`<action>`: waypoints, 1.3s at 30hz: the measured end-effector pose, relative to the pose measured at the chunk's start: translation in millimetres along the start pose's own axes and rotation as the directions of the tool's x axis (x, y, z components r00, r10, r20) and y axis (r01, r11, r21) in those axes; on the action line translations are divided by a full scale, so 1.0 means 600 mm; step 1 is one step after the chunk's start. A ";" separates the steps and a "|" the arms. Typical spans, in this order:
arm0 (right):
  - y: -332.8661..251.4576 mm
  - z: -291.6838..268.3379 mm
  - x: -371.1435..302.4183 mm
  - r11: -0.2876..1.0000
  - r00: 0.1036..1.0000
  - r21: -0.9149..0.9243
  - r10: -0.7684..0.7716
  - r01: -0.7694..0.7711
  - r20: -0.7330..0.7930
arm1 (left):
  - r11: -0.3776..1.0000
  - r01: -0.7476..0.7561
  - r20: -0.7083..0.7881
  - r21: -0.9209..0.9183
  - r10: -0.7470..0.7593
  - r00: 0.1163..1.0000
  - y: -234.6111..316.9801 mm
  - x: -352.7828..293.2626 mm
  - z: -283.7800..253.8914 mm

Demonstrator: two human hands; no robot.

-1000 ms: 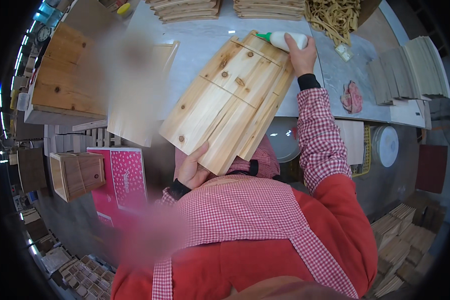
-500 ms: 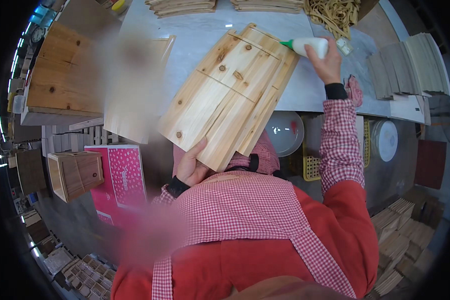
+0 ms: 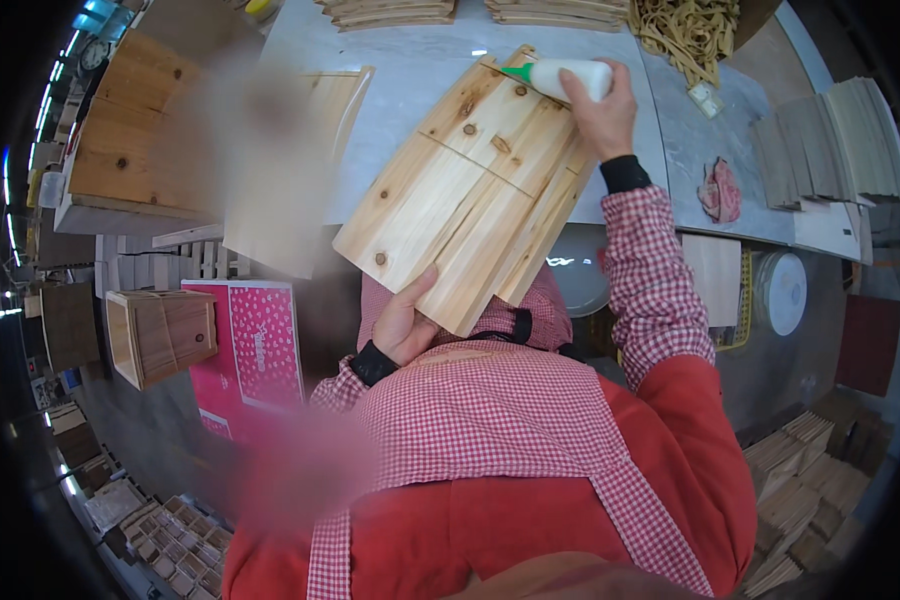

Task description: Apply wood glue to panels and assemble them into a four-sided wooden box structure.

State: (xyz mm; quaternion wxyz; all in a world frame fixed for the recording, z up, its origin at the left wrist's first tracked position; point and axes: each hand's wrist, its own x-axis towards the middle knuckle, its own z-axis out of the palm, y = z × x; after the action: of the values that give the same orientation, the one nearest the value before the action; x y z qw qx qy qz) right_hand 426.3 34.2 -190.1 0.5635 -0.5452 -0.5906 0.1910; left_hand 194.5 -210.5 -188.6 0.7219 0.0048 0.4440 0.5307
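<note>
Bottle (image 3: 555, 76) shifted left, nozzle (image 3: 520, 72) leftward, axis crosswise; right grip (image 3: 607, 114) wraps it, left grip (image 3: 403, 325) clasps board (image 3: 460, 190).

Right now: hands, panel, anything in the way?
Left fingers gripping knotty wooden panel, near edge. Right fingers holding white squeeze bottle over far end; tip contact unclear. Pink cloth aside, not obstructing.

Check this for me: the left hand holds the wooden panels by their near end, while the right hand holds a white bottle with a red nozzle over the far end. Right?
Not quite: the nozzle is green, as the head view shows. The left hand does hold the wooden panels, and the right hand the white bottle.
</note>
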 end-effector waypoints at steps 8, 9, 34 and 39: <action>0.005 0.029 0.019 0.993 0.994 -0.080 -0.078 0.085 0.080 | 0.997 0.049 -0.013 -0.060 -0.050 0.999 -0.005 0.009 -0.011; 0.007 0.014 0.019 0.989 0.989 -0.092 -0.106 0.115 0.102 | 0.997 0.053 -0.014 -0.062 -0.054 0.998 -0.005 0.010 -0.012; -0.093 0.055 -0.130 0.994 0.990 0.109 -0.025 0.010 0.138 | 0.995 0.042 0.071 -0.096 -0.035 0.997 -0.013 0.038 -0.007; -0.093 0.054 -0.126 0.992 0.977 0.049 -0.119 0.112 0.175 | 0.995 0.049 0.033 -0.089 -0.046 0.998 -0.012 0.034 -0.005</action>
State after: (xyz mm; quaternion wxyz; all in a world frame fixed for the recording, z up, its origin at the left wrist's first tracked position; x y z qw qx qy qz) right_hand 356.8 -36.6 -187.2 0.5295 -0.4796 -0.6652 0.2172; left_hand 198.8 -199.1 -206.8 0.7407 -0.0300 0.4083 0.5327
